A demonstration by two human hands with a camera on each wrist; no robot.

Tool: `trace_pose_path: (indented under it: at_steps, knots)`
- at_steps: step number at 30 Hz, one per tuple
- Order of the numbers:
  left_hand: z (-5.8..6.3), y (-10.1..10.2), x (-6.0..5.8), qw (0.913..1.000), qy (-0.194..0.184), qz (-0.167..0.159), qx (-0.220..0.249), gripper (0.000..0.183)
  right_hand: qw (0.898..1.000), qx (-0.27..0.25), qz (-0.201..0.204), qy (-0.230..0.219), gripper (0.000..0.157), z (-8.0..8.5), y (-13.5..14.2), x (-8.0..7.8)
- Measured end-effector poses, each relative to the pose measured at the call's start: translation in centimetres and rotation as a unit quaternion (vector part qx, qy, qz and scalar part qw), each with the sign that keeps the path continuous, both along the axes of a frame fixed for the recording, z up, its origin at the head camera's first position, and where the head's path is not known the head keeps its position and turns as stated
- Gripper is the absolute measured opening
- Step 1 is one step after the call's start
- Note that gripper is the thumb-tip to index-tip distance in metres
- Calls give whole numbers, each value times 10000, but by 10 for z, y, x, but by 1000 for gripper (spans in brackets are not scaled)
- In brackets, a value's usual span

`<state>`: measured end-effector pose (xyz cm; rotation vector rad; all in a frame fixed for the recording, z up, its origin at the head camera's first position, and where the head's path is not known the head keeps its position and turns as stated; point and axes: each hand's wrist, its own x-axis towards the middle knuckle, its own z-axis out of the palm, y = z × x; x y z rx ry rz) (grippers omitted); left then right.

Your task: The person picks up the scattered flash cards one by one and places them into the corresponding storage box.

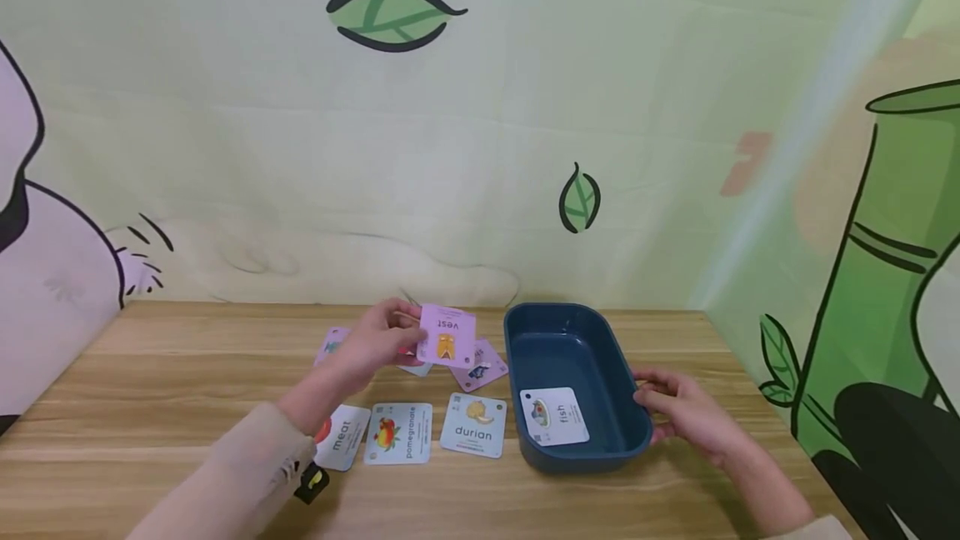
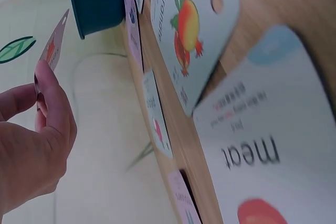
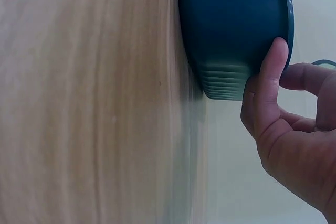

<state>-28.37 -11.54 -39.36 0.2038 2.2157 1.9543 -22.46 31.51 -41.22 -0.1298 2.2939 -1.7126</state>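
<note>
My left hand pinches a purple "vest" card between thumb and fingers, holding it raised above the table's far cards. In the left wrist view this vest card appears nearly edge-on. Behind it in the head view lies another purple card, partly covered. My right hand grips the right rim of a dark blue plastic bin. The right wrist view has the thumb on the outer wall and a finger over the rim. Inside the bin, near its front end, lies a white "fish" card.
Along the front lie a "durian" card, a "pomegranate" card and a "meat" card, the last partly behind my left sleeve. Farther back are a purple card and a pale card. A printed backdrop hangs behind the wooden table.
</note>
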Motion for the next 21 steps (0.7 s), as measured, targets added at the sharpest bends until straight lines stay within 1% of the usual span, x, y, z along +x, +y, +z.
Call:
trace_pose_path:
  at_steps: [4, 7, 11, 17, 21]
  knots:
    - [-2, 8, -4, 9999, -7, 4, 162, 33, 10000, 0, 41, 30, 57, 1, 1, 0]
    - [-3, 13, -6, 9995, -80, 12, 291, 34, 9999, -24, 121, 73, 58, 2, 2, 0]
    - [-3, 21, -6, 9991, -171, -89, 385, 37, 9998, -55, 168, 89, 58, 2, 2, 0]
    - [-1, 34, -7, 9977, -249, -246, 587, 37, 9999, -40, 86, 63, 59, 2, 2, 1]
    - [1, 43, -7, 9975, -271, -322, 573, 37, 10000, -36, 56, 42, 58, 2, 2, 1]
